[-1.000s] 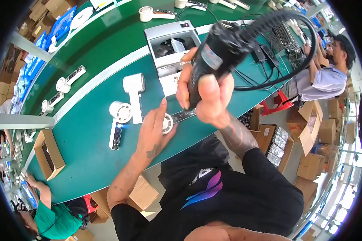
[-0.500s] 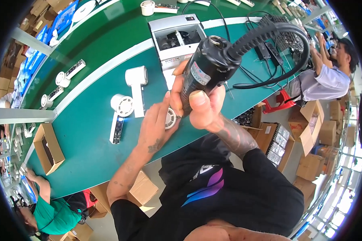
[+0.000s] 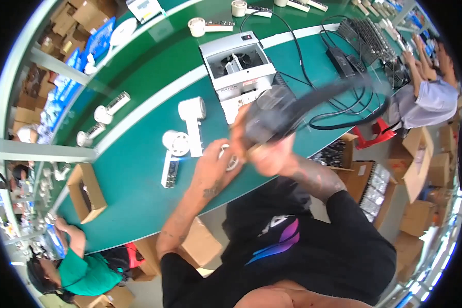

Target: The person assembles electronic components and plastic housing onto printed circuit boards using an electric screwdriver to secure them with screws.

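A: What stands at the left of the bench?
B: An open cardboard box (image 3: 95, 212). Something dark lies inside; I can't make out what.
A: And next along?
B: Two white handheld fans on the green bench (image 3: 133, 215). The first has its handle open, the circuit board (image 3: 170, 173) bare; the second (image 3: 192, 109) shows a plain white handle.
A: Where's the one being worked on?
B: Near the front edge, under the left hand (image 3: 214, 164). Its fingers curl over the round head of that fan (image 3: 232, 164), nearly closed.
A: The grey machine (image 3: 223, 45) behind?
B: By its look a screw feeder. Its open well holds dark round parts and a pale bar.
A: The right hand (image 3: 273, 157)?
B: Wrapped round a black corded electric screwdriver (image 3: 272, 113), blurred. Whether the tip touches the fan, I can't tell.
A: Farther right?
B: Past the bench edge, a carton (image 3: 347, 151) of small black parts, then a larger carton (image 3: 357, 174) with silvery pieces in a row.
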A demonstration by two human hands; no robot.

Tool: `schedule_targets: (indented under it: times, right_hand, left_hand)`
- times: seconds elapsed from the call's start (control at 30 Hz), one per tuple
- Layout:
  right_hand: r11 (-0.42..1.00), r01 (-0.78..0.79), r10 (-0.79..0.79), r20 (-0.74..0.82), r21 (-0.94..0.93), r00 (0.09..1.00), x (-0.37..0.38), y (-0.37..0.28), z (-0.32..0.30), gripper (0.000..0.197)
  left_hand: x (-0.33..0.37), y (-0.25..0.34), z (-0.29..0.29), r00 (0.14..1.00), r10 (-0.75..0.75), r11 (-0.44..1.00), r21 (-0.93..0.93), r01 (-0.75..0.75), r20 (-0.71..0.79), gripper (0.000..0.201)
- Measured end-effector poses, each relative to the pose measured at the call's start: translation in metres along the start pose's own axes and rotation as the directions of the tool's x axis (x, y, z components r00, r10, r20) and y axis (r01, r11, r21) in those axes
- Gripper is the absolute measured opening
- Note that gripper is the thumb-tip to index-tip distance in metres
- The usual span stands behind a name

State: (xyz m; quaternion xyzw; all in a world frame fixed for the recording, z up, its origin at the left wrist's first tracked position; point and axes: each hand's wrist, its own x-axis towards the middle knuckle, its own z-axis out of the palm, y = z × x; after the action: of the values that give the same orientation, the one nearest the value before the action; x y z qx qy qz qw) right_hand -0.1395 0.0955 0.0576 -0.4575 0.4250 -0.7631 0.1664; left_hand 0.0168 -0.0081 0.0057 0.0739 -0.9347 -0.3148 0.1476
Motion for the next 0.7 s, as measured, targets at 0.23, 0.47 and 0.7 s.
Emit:
schedule_targets:
  times: [0.23, 0.47, 0.7]
  right_hand:
    - [0.793, 0.218, 0.022, -0.385, 0.568, 0.923, 0.005, -0.091, -0.11, 0.06]
    - [0.678, -0.229, 0.626, -0.384, 0.699, 0.679, -0.056, -0.022, -0.107, 0.051]
    - [0.659, -0.364, 0.637, -0.231, 0.659, 0.735, -0.08, -0.008, -0.126, 0.051]
  left_hand:
    - [-0.02, 0.04, -0.129, 0.968, 0.027, 0.998, 0.055, -0.014, -0.249, 0.038]
    - [0.139, -0.11, -0.167, 0.959, -0.064, 0.869, 0.457, 0.189, -0.276, 0.037]
    - [0.196, -0.196, -0.135, 0.924, -0.38, 0.638, 0.711, 0.297, -0.045, 0.069]
